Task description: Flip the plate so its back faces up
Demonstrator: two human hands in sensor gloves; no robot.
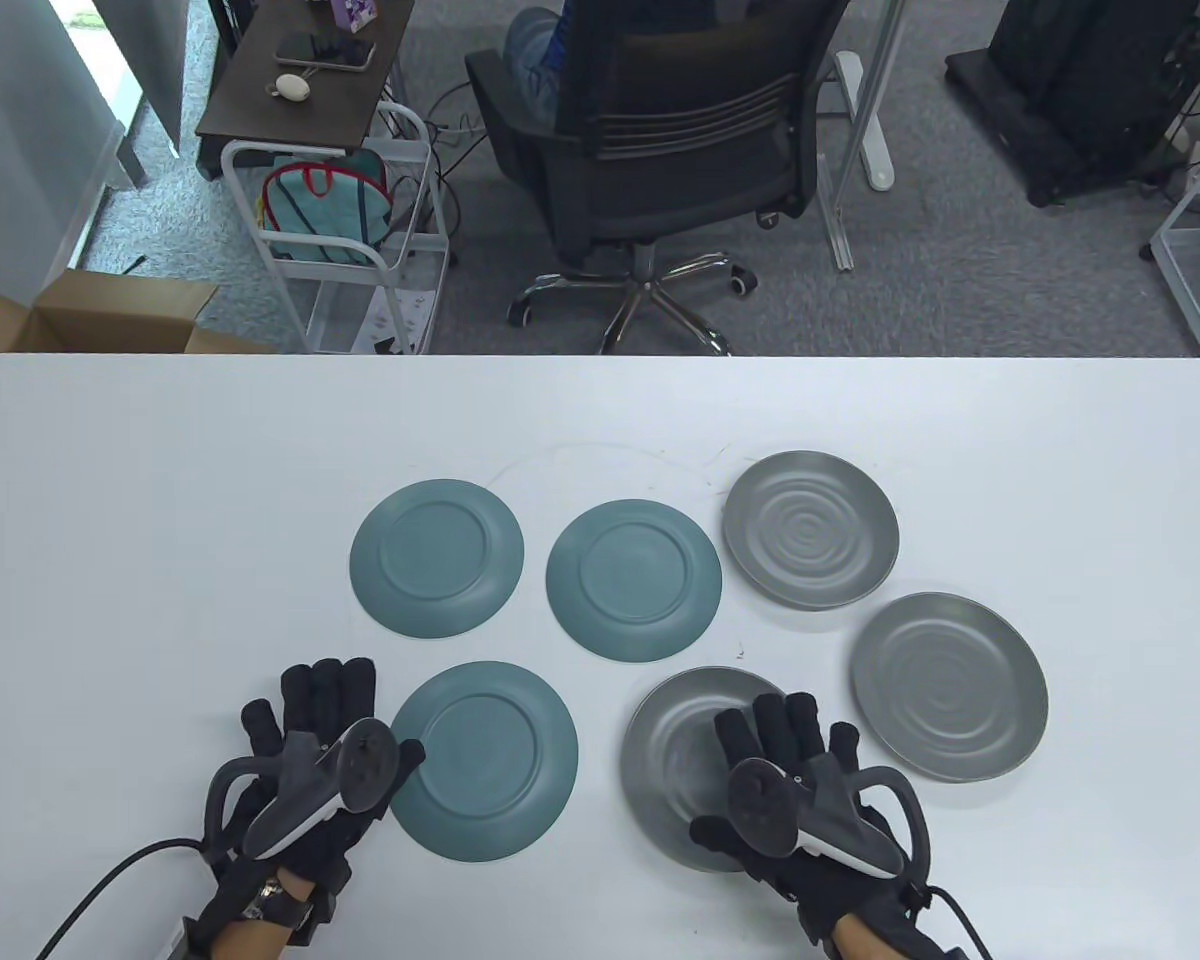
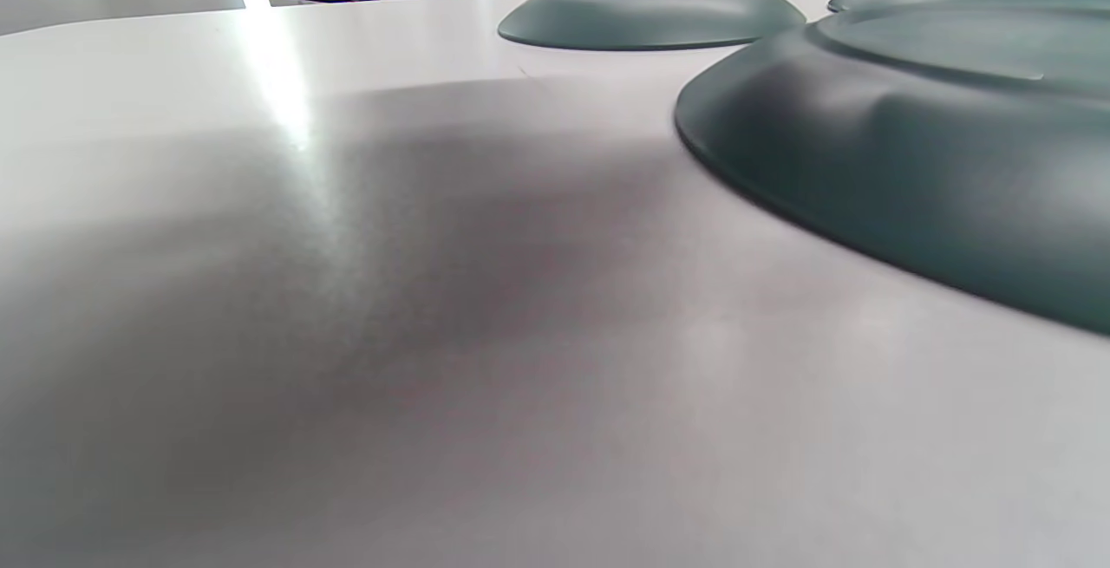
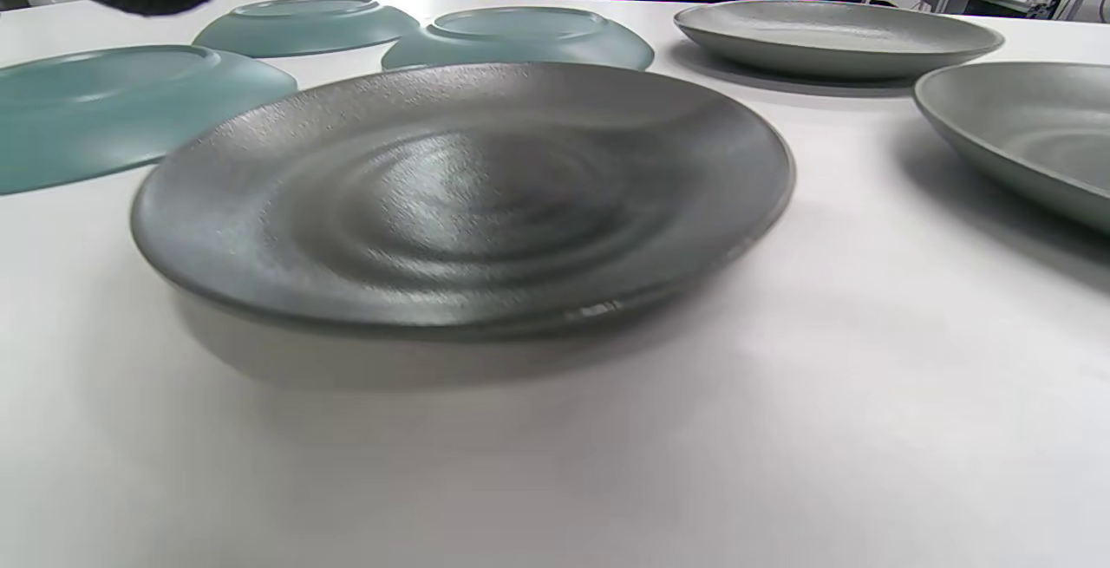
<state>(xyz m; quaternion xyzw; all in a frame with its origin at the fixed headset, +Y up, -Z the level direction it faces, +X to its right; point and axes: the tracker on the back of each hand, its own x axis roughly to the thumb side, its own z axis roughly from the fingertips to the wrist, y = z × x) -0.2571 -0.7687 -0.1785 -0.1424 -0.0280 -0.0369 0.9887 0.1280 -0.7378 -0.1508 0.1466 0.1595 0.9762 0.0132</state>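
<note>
At lower right of the table view, the right hand (image 1: 785, 775) hovers, fingers spread, over the face-up grey plate (image 1: 675, 745) on the desk (image 1: 160, 480); the left hand (image 1: 310, 760), also spread, lies farther off.

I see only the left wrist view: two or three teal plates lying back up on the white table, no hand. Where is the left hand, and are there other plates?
Observer: The left hand lies at the left rim of the near round teal plate; whether it touches the rim, I cannot tell.
Operator: Are other plates there?
Observer: Yes, three round grey rippled plates, all face up, on the right side.
Operator: And the right hand?
Observer: The right hand is spread over the near grey plate, fingers above its inside.
</note>
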